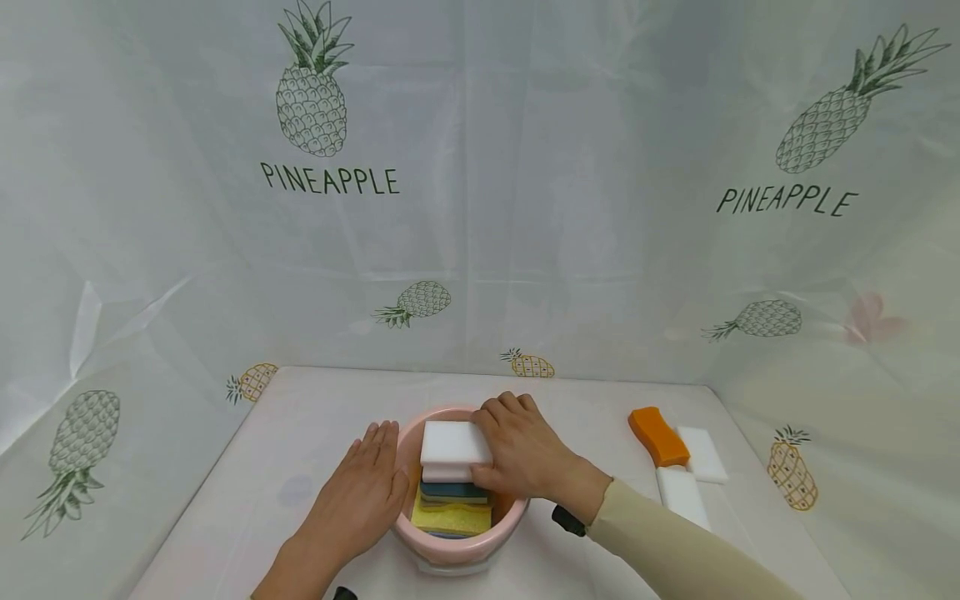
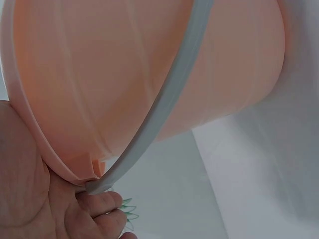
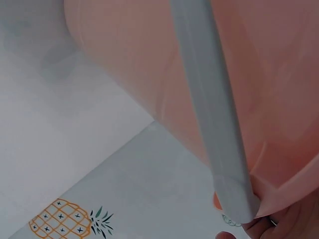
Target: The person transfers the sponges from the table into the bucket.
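A pink bucket (image 1: pixel 450 547) stands on the white surface with a stack of sponges inside. On top are white sponge blocks (image 1: pixel 454 442), above a dark blue sponge layer (image 1: pixel 453 491) and a yellow sponge (image 1: pixel 450 518). My right hand (image 1: pixel 525 446) grips the white sponge at its right side, thumb near and fingers on the far side. With straight fingers, my left hand (image 1: pixel 360 492) rests against the bucket's left rim. In the left wrist view the palm lies along that rim, beside the joint of the grey handle (image 2: pixel 169 94).
To the right lie an orange sponge (image 1: pixel 660 437) and two white sponges, one farther back (image 1: pixel 702 454) and one nearer (image 1: pixel 682 497). A pineapple-printed sheet (image 1: pixel 555 208) rises behind and at both sides of the surface. The bucket's handle (image 3: pixel 214 109) hangs down toward the near side.
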Tool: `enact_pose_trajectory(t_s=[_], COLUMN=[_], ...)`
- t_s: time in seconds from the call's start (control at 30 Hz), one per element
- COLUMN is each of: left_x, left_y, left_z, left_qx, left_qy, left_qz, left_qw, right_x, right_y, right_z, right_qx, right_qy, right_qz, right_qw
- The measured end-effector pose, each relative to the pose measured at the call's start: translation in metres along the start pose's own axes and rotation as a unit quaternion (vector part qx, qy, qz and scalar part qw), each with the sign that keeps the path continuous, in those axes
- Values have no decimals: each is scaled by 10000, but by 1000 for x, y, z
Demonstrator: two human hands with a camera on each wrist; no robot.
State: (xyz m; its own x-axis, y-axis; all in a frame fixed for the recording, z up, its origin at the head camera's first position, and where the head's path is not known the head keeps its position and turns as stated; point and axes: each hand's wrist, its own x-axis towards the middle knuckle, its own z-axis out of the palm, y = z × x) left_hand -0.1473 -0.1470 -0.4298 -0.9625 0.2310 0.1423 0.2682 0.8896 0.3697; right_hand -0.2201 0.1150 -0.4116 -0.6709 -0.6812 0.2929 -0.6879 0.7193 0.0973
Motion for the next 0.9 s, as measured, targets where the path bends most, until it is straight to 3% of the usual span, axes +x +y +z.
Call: enact_pose_trajectory(t_s=[0.6, 0.9], left_x=[-1, 0], left_y=[0, 0], left_z=[0, 0], left_qx=[-46, -41], left_qy=[-17, 15], left_qz=[12, 38], left_qw=[10000, 10000], right_x=[0, 0], right_y=[1, -1], right_z=[3, 1], right_qx=[-36, -99], right_qy=[-23, -324], right_qz=[9, 51], right_qw=[10000, 9994])
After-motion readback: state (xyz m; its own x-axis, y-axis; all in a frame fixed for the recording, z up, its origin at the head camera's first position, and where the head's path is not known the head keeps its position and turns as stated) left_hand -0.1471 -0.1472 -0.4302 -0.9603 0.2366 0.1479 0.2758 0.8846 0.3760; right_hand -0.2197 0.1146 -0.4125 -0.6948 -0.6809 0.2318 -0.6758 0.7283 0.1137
